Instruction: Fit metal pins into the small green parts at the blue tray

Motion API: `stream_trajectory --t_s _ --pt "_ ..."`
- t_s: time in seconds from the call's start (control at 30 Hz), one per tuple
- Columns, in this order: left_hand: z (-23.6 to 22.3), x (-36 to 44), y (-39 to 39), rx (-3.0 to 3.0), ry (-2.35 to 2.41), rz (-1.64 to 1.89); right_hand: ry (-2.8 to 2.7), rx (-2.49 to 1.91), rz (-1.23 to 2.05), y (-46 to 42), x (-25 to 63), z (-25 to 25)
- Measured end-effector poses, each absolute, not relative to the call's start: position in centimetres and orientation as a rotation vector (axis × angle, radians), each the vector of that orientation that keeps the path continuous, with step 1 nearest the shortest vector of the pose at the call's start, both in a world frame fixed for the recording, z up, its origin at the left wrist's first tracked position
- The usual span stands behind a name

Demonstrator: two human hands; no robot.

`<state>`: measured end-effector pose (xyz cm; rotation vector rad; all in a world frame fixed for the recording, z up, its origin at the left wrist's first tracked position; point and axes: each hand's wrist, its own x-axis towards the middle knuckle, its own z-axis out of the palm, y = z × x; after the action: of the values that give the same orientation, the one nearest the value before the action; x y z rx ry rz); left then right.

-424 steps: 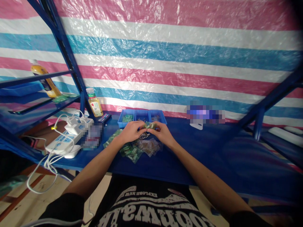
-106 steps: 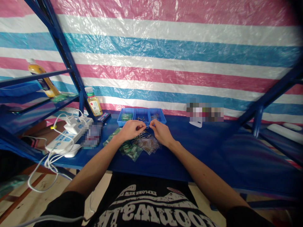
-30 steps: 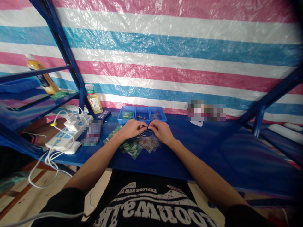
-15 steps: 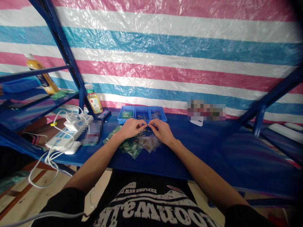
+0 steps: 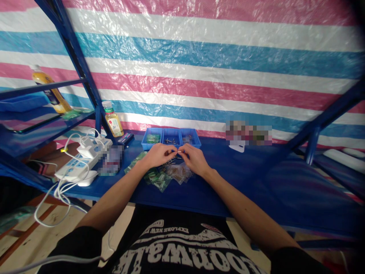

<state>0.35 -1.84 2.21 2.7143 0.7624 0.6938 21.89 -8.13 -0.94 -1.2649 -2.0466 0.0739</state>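
Observation:
My left hand [image 5: 157,155] and my right hand [image 5: 194,159] meet over the blue table [image 5: 256,179], fingertips pinched together on a small metal pin [image 5: 179,152] held between them. Under the hands lie loose metal pins [image 5: 171,161] and several small clear bags [image 5: 178,174], some holding green parts [image 5: 158,179]. Just behind the hands stands a blue tray with three compartments [image 5: 171,138], holding green parts on the left and metal pins in the middle.
A small juice bottle [image 5: 113,119] and a dark flat object [image 5: 124,138] stand left of the tray. White power strips with cables [image 5: 81,160] lie at the table's left end. A yellow bottle [image 5: 53,95] rests on the left shelf. Blue frame posts rise at both sides.
Over the last second my hands stayed almost in place, fingertips working the small pin between them. Much earlier they held a bag of green parts.

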Motion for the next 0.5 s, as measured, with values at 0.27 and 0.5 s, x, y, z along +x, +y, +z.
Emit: stream_trajectory --t_s 0.27,0.5 --pt "1.88 0.37 -1.72 2.721 0.763 0.710 -2.031 -1.290 0.080 -8.26 21.81 -0.86" --pt "2.06 0.37 -1.81 2.742 0.775 0.724 -2.021 -1.288 0.076 -8.23 21.81 -0.87"
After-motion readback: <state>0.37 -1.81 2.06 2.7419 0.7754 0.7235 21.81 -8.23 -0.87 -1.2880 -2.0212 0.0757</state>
